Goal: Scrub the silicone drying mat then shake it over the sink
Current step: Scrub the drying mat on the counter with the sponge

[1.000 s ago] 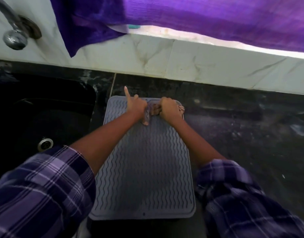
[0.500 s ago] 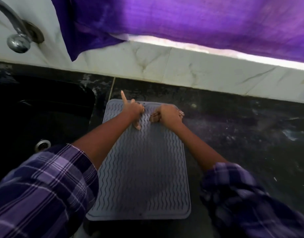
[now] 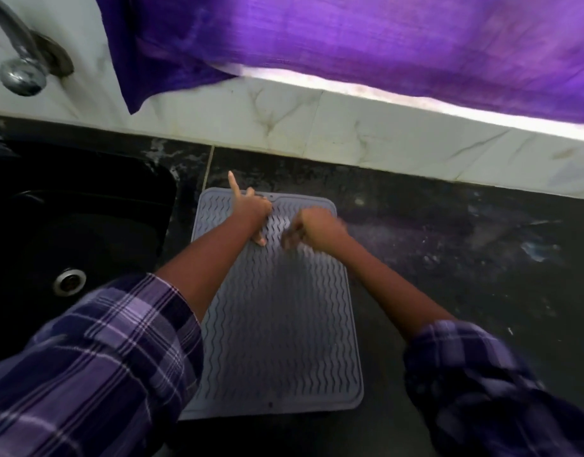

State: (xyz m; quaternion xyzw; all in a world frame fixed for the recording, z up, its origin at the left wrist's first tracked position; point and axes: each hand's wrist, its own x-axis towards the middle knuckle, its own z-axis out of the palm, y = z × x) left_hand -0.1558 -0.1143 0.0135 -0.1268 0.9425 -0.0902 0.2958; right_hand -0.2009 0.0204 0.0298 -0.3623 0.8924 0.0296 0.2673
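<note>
- The black recessed sink (image 3: 86, 219) with its round steel drain (image 3: 69, 281) lies at my far left.
- Just beside it, the grey wavy-ribbed silicone drying mat (image 3: 277, 324) lies flat on the dark stone counter (image 3: 449, 258).
- My left hand (image 3: 251, 211) rests on the mat's far end, one finger pointing away.
- My right hand (image 3: 317, 227) is blurred; whether it grips anything, I cannot tell.

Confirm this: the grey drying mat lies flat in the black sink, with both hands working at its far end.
Not quite. The head view shows the grey drying mat lying flat on the dark countertop, to the right of the black sink, not in it. The rest holds: the left hand and right hand are both at its far end.
</note>
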